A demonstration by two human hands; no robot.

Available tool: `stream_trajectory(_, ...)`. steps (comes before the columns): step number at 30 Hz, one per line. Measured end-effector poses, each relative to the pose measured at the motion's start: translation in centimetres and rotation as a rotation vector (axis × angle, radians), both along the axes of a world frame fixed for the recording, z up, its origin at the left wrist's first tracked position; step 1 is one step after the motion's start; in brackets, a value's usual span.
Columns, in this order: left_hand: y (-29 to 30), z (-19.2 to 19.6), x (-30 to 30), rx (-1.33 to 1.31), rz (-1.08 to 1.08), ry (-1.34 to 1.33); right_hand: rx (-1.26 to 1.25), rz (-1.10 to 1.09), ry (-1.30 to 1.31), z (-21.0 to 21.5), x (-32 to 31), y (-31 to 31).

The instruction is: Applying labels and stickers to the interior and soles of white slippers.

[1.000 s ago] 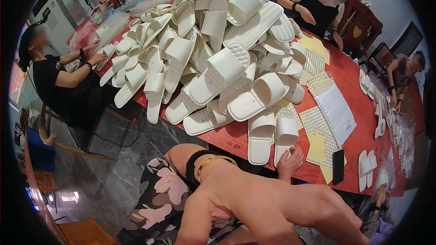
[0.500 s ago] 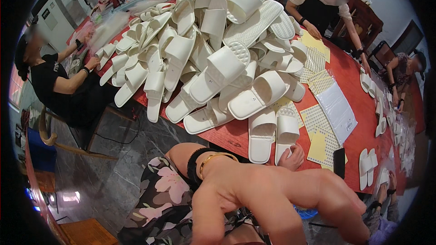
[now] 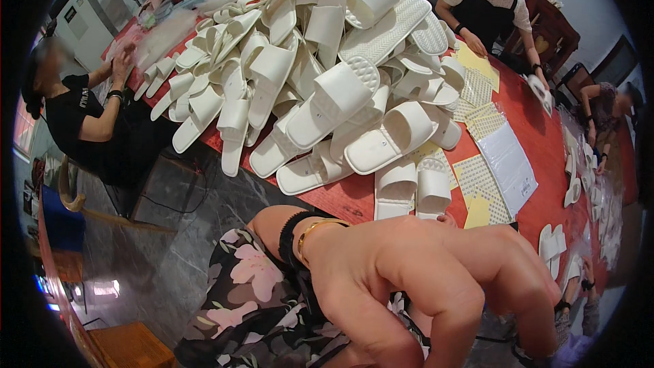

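My left hand (image 3: pixel 409 266) looms large across the lower middle, close to the camera, with a black band and a gold bangle at the wrist. Its fingers are apart and curve downward; I see nothing held in them. Behind it, a pair of white slippers, one left (image 3: pixel 395 189) and one right (image 3: pixel 433 187), lies at the table's near edge, their lower ends covered by my hand. Of my right hand (image 3: pixel 446 219) only a fingertip shows beside the right slipper; the rest is hidden. A tall heap of white slippers (image 3: pixel 334 105) rises just beyond the pair.
Yellow sticker sheets (image 3: pixel 480 180) and a clear-wrapped white pack (image 3: pixel 507 163) lie on the red table (image 3: pixel 545 197). Another slipper pair (image 3: pixel 552 249) rests at right. One person (image 3: pixel 75 105) sits left; another (image 3: pixel 484 13) stands at back right, holding slippers. A wooden stool (image 3: pixel 129 347) is at lower left.
My left hand has shifted right and up, covering more of the slipper pair and most of my right hand. The back-right person has lifted slippers off the table. The left person's hands have risen.
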State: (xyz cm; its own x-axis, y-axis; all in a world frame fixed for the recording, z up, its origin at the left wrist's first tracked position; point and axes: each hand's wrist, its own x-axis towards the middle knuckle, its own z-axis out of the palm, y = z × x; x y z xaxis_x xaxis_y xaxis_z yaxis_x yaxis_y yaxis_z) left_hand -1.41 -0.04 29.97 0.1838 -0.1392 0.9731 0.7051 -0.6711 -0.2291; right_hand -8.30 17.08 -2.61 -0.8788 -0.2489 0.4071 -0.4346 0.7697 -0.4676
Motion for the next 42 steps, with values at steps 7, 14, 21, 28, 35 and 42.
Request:
stream_trajectory(7, -3.6, -0.8, 3.0, -0.379, -0.163, -0.290, 0.106, -0.014, -0.047, 0.6, 0.2, 0.2)
stream_trajectory(14, -4.4, -4.7, 4.7, -0.291, 0.166, -1.024, 0.025, 0.105, 0.125, -0.1, 0.1, 0.6)
stream_trajectory(21, -4.1, -13.0, 2.9, -0.492, 0.534, -1.473, -0.028, 0.032, 0.120, 0.8, -0.5, 0.5)
stream_trajectory(28, -3.5, -21.3, 2.6, -0.630, 0.804, -1.582, -0.012, -0.006, 0.075, -0.1, -0.1, -0.3)
stream_trajectory(35, -1.9, -28.3, 1.9, -0.719, 0.908, -1.450, -0.052, -0.041, 0.118, 1.0, 0.6, -0.2)
stream_trajectory(42, -1.3, -31.3, 2.2, -0.749, 1.070, -1.352, -0.048, -0.041, 0.109, 0.2, 0.5, -0.5)
